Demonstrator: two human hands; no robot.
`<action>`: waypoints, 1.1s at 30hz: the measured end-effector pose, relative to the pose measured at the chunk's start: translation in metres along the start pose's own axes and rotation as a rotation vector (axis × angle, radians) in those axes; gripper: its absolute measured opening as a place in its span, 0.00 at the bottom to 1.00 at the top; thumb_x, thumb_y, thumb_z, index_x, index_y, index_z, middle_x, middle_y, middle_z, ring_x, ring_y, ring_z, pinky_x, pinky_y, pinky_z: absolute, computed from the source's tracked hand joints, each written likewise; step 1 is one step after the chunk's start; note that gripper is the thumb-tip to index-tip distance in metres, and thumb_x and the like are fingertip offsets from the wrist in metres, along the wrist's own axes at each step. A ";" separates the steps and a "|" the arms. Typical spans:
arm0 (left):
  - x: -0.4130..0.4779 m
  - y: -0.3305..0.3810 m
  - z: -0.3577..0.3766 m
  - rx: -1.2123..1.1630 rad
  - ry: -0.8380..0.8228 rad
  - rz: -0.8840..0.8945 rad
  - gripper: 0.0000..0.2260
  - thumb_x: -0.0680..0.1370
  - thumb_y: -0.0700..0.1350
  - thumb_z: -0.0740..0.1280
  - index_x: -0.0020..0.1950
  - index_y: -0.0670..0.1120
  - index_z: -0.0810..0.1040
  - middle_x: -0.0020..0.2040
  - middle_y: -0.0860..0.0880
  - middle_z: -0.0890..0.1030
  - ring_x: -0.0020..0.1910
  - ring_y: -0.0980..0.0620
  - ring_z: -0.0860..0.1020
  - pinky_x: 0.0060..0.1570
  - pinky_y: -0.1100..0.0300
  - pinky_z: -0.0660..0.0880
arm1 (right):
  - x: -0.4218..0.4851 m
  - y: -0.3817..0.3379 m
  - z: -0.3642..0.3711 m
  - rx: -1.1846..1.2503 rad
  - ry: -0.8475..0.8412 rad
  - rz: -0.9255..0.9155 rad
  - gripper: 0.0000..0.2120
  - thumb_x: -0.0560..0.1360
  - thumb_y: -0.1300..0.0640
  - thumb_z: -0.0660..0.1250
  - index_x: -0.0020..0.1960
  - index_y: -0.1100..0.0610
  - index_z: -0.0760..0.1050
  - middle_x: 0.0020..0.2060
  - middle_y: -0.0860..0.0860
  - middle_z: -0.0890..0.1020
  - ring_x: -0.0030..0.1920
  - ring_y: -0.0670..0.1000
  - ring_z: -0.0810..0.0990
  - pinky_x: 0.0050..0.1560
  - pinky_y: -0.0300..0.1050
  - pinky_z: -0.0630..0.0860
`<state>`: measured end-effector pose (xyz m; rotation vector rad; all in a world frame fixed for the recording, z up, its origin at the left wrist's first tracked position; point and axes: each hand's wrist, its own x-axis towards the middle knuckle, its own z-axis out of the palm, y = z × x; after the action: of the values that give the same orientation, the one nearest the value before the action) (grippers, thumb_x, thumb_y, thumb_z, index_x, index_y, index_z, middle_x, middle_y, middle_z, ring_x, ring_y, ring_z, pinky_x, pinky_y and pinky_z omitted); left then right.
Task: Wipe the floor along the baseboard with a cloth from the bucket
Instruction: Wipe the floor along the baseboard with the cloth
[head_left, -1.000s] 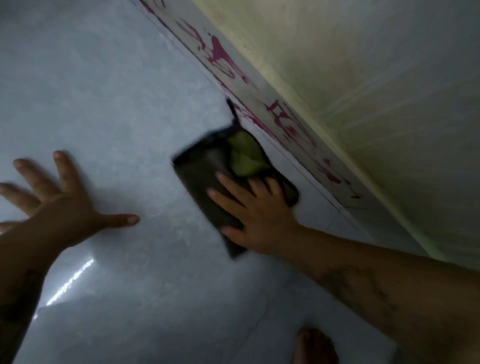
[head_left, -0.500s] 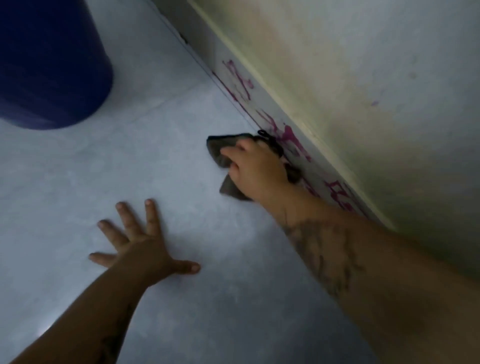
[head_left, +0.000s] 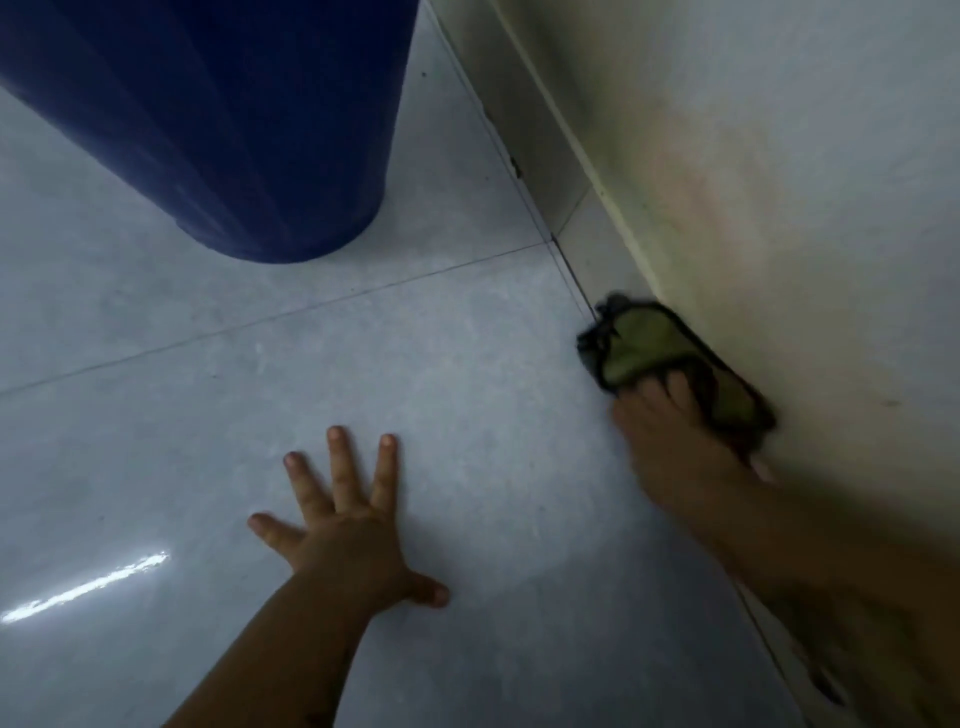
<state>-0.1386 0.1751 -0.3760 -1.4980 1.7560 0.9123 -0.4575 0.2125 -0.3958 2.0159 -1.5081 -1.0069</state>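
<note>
A dark cloth with a green inner face (head_left: 649, 343) is pressed against the baseboard (head_left: 524, 119) where it meets the pale tiled floor (head_left: 322, 364). My right hand (head_left: 670, 441) lies on the cloth's near end, fingers pushed into it. My left hand (head_left: 348, 525) rests flat on the floor with fingers spread, holding nothing, well left of the cloth. A big dark blue bucket (head_left: 223, 114) stands on the floor at the upper left, its inside hidden.
The wall (head_left: 779, 182) rises on the right above the baseboard. A thin grout line (head_left: 291, 317) crosses the floor between the bucket and my hands. A light reflection (head_left: 88, 587) glints on the tile at lower left.
My right hand has slid the cloth forward along the baseboard, past the pink-marked stretch, and up against it. The bucket has come into view and now looms closer. My left hand stays flat on the floor.
</note>
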 end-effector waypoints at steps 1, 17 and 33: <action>-0.001 0.000 0.000 0.004 -0.006 0.001 0.72 0.49 0.75 0.73 0.66 0.61 0.17 0.66 0.46 0.14 0.68 0.31 0.22 0.63 0.21 0.46 | -0.030 -0.008 0.013 0.207 0.071 -0.016 0.24 0.81 0.54 0.47 0.66 0.66 0.72 0.62 0.59 0.73 0.61 0.60 0.70 0.70 0.55 0.55; 0.005 -0.002 0.002 0.008 -0.009 -0.013 0.71 0.48 0.76 0.72 0.64 0.61 0.15 0.64 0.46 0.13 0.68 0.30 0.22 0.63 0.21 0.45 | 0.067 0.023 -0.040 -0.170 -0.305 -0.092 0.26 0.79 0.57 0.48 0.75 0.65 0.57 0.74 0.65 0.62 0.73 0.68 0.58 0.65 0.74 0.35; 0.007 -0.002 0.000 0.004 -0.007 0.003 0.71 0.49 0.74 0.74 0.63 0.62 0.15 0.64 0.47 0.13 0.67 0.31 0.21 0.63 0.21 0.43 | 0.082 0.036 -0.041 0.319 -0.160 0.090 0.22 0.77 0.60 0.53 0.70 0.61 0.69 0.71 0.61 0.66 0.72 0.63 0.61 0.71 0.68 0.53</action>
<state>-0.1373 0.1715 -0.3817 -1.4887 1.7539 0.9142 -0.4370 0.1198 -0.3683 2.0931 -1.9318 -0.9605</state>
